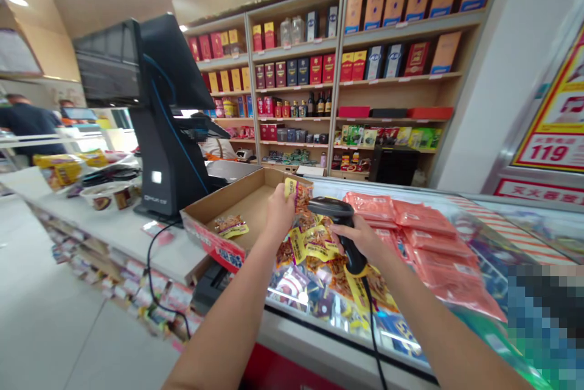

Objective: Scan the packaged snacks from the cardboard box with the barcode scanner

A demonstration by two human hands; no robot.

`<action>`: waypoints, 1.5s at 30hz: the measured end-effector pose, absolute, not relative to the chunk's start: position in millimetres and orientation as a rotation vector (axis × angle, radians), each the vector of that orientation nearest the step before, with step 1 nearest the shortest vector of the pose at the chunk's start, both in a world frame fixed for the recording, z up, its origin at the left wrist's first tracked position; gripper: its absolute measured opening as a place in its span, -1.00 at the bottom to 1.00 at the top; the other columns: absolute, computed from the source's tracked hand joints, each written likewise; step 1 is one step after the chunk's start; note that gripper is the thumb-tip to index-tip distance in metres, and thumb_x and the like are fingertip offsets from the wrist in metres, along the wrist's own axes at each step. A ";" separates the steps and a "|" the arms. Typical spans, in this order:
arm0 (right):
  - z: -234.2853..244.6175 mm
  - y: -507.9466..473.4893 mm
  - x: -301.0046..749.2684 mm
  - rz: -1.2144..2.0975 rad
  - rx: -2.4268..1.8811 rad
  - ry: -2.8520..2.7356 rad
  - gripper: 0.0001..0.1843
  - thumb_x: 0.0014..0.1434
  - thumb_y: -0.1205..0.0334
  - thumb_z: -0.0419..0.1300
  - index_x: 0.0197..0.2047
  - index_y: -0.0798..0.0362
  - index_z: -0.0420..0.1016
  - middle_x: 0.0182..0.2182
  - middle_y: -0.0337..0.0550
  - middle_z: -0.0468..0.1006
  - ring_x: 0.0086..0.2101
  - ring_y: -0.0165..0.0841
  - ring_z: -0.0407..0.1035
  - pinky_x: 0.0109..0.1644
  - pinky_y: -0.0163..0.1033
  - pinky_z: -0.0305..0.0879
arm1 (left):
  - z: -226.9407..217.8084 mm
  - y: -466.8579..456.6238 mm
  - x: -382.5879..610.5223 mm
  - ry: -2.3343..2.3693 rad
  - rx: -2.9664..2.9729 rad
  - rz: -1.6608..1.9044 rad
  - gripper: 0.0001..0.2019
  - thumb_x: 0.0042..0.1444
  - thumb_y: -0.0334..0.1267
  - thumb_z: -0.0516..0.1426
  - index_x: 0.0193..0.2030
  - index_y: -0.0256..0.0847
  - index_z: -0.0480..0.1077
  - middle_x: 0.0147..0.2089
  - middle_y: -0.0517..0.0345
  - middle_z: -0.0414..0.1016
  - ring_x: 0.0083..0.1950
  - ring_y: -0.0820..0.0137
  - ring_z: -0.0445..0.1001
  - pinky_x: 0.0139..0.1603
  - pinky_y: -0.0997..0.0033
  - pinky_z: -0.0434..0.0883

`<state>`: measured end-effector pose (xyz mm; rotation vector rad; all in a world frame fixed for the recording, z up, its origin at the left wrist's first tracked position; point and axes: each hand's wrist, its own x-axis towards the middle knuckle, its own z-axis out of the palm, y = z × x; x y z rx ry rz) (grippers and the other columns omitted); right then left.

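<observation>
Behind the hands, wooden shelves [340, 61] of boxed liquor and bottles rise across the back wall. Below the hands spreads a glass-topped chest freezer [319, 341], its front edge nearest the person. To the left of the grip, a white checkout counter [104, 238] carries a black point-of-sale terminal [168, 140], which stands well beyond the left hand, with a black cable [150, 268] hanging down the counter's front.

A shallow cardboard tray [246, 201] sits just left of the left hand [280, 210], straddling the counter and the freezer, and one yellow-labelled packet [230, 227] lies inside it. Right of the right hand [356, 238], a heap of pink sealed packs [424, 238] lies on the freezer. Directly beneath both hands is a pile of clear, yellow-labelled packets [310, 244] with brown food showing through.

The right hand is closed around the handle of a black handheld barcode scanner [340, 219], its head angled toward the other hand, with a coiled-free black lead [371, 341] dropping from its base. The left hand pinches a snack packet [297, 194], yellow label and brown contents showing, upright just beyond the scanner's head and not touching it.
</observation>
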<state>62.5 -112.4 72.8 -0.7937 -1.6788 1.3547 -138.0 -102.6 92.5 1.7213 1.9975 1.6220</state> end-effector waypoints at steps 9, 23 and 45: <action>79.1 -113.3 3.9 1.483 -0.658 -1.743 -0.71 -0.11 0.05 0.33 -0.52 0.07 0.38 -0.70 -0.30 0.38 -0.72 -0.44 0.26 -0.62 -0.31 0.21 | 109.9 -134.3 -232.2 2.421 1.571 1.606 -0.60 0.02 -0.49 0.14 0.05 -0.25 0.33 -0.05 -0.23 0.52 0.07 0.01 0.48 0.12 0.10 0.31; 58.9 -92.3 87.6 1.241 -0.873 -1.356 -0.72 -0.14 0.09 0.35 -0.55 0.09 0.40 -0.69 -0.27 0.41 -0.71 -0.45 0.27 -0.64 -0.31 0.25 | 41.7 -41.8 -92.8 2.002 2.132 0.949 -0.65 0.10 -0.56 -0.01 -0.01 -0.38 0.44 0.01 -0.25 0.54 0.09 0.20 0.49 0.15 0.30 0.34; 40.3 -91.6 98.9 1.178 -0.955 -1.343 -0.71 -0.06 0.07 0.29 -0.61 0.08 0.39 -0.71 -0.25 0.38 -0.70 -0.43 0.28 -0.60 -0.30 0.26 | 11.1 -15.9 -121.3 1.888 1.821 0.780 -0.65 -0.36 -0.21 0.44 -0.41 -0.28 0.48 -0.35 0.05 0.58 -0.28 0.24 0.53 -0.28 0.40 0.40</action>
